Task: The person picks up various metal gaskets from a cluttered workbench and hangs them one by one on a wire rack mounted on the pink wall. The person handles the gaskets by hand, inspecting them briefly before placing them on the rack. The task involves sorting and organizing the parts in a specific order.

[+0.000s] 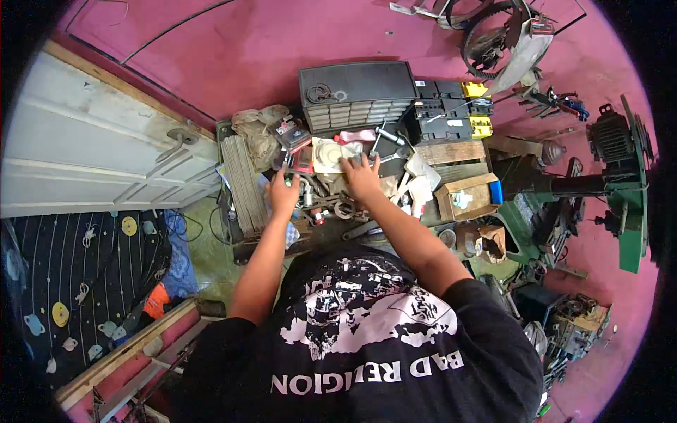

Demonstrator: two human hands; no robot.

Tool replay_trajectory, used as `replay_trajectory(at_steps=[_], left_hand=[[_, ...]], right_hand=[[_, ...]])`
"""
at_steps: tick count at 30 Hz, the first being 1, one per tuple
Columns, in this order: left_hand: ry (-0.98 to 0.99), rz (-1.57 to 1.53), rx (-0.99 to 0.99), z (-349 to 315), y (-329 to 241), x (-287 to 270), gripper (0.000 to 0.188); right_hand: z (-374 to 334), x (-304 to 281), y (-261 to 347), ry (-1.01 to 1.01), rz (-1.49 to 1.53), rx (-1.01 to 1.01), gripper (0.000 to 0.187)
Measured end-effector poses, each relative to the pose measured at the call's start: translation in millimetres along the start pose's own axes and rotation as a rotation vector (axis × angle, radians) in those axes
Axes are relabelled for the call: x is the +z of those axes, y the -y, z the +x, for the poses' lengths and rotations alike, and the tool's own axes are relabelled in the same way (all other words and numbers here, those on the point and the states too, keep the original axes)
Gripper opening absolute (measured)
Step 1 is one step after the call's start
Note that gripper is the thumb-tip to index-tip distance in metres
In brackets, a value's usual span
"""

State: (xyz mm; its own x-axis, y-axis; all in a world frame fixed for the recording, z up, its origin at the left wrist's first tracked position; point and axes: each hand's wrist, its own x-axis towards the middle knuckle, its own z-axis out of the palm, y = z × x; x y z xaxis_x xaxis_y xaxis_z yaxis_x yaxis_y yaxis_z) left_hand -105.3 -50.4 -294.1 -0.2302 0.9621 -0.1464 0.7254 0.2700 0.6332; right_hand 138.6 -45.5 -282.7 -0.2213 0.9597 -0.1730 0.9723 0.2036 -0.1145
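My left hand (283, 194) is over the cluttered bench, its fingers apart, beside a red flat package (303, 159). My right hand (362, 180) has its fingers spread at the right edge of a cream-coloured packet (328, 151) with a round shape on it. Whether its fingertips press on the packet or on the small dark thing beside it is too small to tell. Beyond the right hand lie a pink-and-red bottle (357, 137) and a metal T-shaped tool (389, 137). Several small metal parts (317, 194) lie between my forearms.
A black drawer cabinet (360, 77) stands at the back, with black and yellow bins (451, 116) to its right. An open cardboard box (462, 199) sits on the right, grey slats (243, 183) on the left. Farther right stands a green machine (627, 204); a white door (106, 134) is at left.
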Motion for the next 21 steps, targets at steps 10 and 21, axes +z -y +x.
replay_trajectory(at_steps=[10, 21], left_hand=[[-0.044, 0.079, 0.150, -49.7, 29.9, -31.6, 0.051], [-0.028, 0.339, -0.043, -84.9, 82.9, -67.1, 0.063]], right_hand=[[-15.4, 3.8, -67.1, -0.245, -0.039, 0.131, 0.023], [-132.0, 31.2, -83.1, -0.238, 0.253, 0.498, 0.018]])
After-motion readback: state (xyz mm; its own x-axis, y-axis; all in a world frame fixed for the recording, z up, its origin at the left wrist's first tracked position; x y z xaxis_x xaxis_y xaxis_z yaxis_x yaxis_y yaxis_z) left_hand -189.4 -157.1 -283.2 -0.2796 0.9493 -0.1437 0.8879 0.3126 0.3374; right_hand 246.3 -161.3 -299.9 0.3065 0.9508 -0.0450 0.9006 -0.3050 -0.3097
